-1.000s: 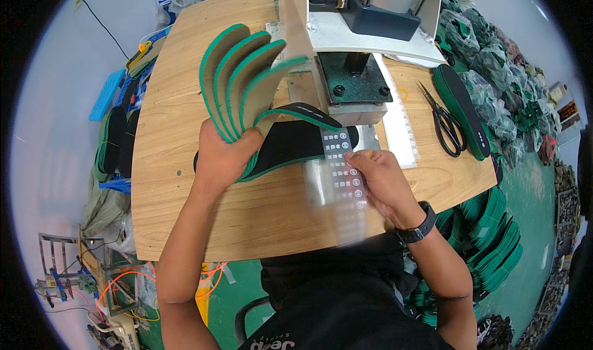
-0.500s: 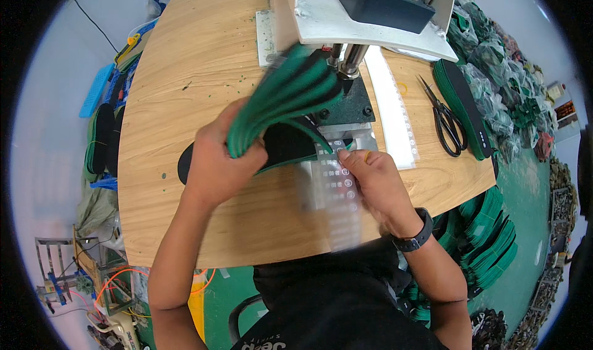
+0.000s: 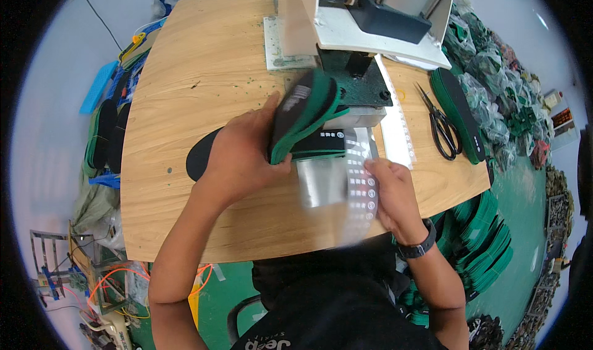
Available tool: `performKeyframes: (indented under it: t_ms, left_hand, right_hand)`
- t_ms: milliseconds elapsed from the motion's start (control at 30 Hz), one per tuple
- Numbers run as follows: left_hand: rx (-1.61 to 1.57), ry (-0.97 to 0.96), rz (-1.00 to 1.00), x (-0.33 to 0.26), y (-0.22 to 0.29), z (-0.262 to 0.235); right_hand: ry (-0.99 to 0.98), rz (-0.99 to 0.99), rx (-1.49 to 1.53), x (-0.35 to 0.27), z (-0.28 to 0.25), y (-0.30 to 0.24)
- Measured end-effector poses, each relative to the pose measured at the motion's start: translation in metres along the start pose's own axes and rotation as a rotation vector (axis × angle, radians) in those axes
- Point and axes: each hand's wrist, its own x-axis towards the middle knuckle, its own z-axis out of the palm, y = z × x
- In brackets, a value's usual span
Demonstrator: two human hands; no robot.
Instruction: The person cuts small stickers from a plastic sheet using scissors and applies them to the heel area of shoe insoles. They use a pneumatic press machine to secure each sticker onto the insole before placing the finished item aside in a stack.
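Note:
My left hand is closed round a bundle of black and green insoles, held tilted above the table and partly blurred. Beneath it, more insole with a black top lies on the table. Its right end, bearing small white print, rests by the metal plate in front of the press. My right hand pinches a clear strip with rows of white printed marks between thumb and fingers. The strip hangs beside the insole's printed end, its lower part smeared by motion.
Black scissors and another insole stack lie on the right of the wooden table. A white printed sheet sits beside the press. Green insoles are heaped below the right edge; bagged material is piled beyond.
The bundle in my left hand has swung, no longer fanned out, and now shows a black face. My right hand has shifted slightly right with the strip, uncovering white print on the lying insole.

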Motion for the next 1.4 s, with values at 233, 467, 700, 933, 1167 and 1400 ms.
performKeyframes:
  t_ms: [233,467,700,933,1167,1400]
  left_hand:
    - [-0.439,0.206,-0.102,-0.002,-0.004,-0.008]
    - [-0.497,0.391,-0.128,-0.003,-0.014,-0.008]
    - [-0.486,0.363,-0.172,-0.004,-0.011,-0.008]
    - [-0.46,0.242,-0.193,-0.002,-0.011,-0.003]
    - [-0.01,-0.033,-0.052,0.007,0.001,0.003]
    - [-0.118,-0.058,-0.119,-0.003,-0.005,-0.004]
  right_hand:
    - [-0.092,0.019,-0.129,0.015,0.009,0.004]
    - [-0.123,0.069,-0.213,0.018,0.017,0.0]
    - [-0.132,0.069,-0.205,0.024,0.014,0.002]
    - [-0.141,0.095,-0.271,0.019,0.019,-0.005]
    - [-0.058,0.107,-0.202,0.012,0.018,-0.007]
    - [-0.041,-0.036,-0.061,0.011,0.005,0.008]
